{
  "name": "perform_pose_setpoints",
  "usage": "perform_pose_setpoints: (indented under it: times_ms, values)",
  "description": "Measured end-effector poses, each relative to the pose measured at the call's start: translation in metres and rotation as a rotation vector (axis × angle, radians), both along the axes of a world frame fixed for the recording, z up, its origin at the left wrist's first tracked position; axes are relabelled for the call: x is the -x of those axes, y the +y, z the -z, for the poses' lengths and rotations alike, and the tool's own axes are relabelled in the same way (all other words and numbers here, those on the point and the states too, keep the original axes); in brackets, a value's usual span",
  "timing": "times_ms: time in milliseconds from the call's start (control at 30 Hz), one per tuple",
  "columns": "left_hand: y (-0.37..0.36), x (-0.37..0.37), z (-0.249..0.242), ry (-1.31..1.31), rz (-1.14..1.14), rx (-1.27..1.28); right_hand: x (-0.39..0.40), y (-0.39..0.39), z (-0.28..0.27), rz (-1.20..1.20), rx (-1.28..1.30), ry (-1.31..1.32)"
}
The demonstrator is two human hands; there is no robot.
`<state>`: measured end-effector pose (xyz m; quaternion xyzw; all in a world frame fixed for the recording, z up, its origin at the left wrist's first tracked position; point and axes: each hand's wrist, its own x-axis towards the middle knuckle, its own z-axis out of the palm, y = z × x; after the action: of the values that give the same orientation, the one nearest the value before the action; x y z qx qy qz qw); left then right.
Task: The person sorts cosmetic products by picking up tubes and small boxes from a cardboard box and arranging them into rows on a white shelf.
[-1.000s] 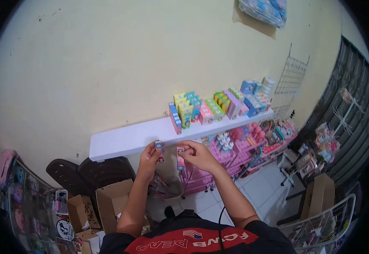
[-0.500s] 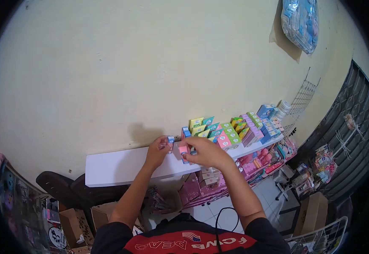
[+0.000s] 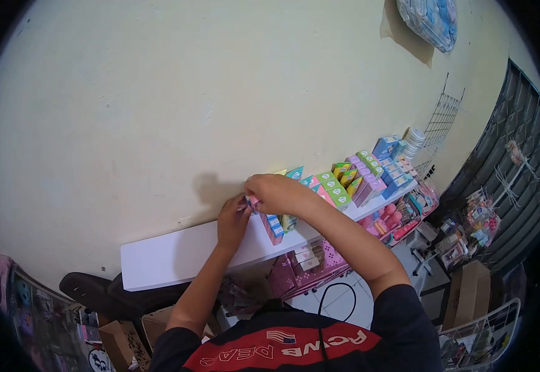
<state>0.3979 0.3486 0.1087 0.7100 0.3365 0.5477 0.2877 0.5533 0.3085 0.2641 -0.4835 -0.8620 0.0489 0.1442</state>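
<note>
My left hand (image 3: 233, 218) is closed on a small blue-and-white box (image 3: 245, 203) above the white shelf (image 3: 164, 254), near the wall. My right hand (image 3: 276, 193) reaches across to the same spot. Its fingers pinch at a small pink box (image 3: 254, 201) and partly cover it; how the two boxes touch is hard to make out. Just right of my left hand, a row of small blue-and-pink boxes (image 3: 274, 228) stands on the shelf, running toward its front edge. Beneath my right forearm, yellow and teal packs are partly hidden.
Farther right along the shelf stand green boxes (image 3: 333, 186), purple boxes (image 3: 369, 190) and blue boxes (image 3: 397, 182). Below hangs a pink rack (image 3: 285, 279) with goods. Cardboard boxes (image 3: 121, 344) and a dark chair (image 3: 87, 288) are at lower left, a wire basket (image 3: 480, 332) at lower right.
My right hand has moved left from the row of small boxes to meet my left hand. The front of that row now shows. The view has shifted slightly.
</note>
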Motion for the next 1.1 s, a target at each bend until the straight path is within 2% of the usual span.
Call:
perform_pose_setpoints:
  times_ms: [167,400,467,600,700,767,900,1000,1100]
  values:
    - [-0.008,0.003,0.007,0.188,-0.054,-0.073,-0.001,-0.001,0.004,-0.053,-0.158,-0.055]
    - [-0.006,0.006,-0.008,0.377,-0.085,-0.121,0.007,0.004,0.027,-0.112,-0.383,-0.238]
    - [-0.003,0.008,-0.007,0.554,-0.105,-0.089,0.008,0.007,0.031,-0.114,-0.418,-0.265]
    - [-0.006,0.011,-0.012,0.604,-0.119,-0.092,0.01,0.01,0.034,-0.084,-0.405,-0.323]
    - [-0.009,0.017,-0.013,0.543,-0.09,-0.13,0.012,0.009,0.036,-0.062,-0.415,-0.369]
    - [-0.011,0.024,-0.016,0.527,-0.012,-0.184,0.013,0.01,0.039,-0.067,-0.438,-0.38]
    - [-0.019,0.02,-0.03,0.546,0.0,-0.075,0.018,0.014,0.047,-0.032,-0.416,-0.439]
    - [-0.015,0.014,-0.026,0.59,-0.049,-0.015,0.02,0.012,0.044,-0.011,-0.426,-0.46]
    - [-0.008,0.01,-0.013,0.59,-0.07,-0.104,0.021,0.009,0.044,0.006,-0.436,-0.485]
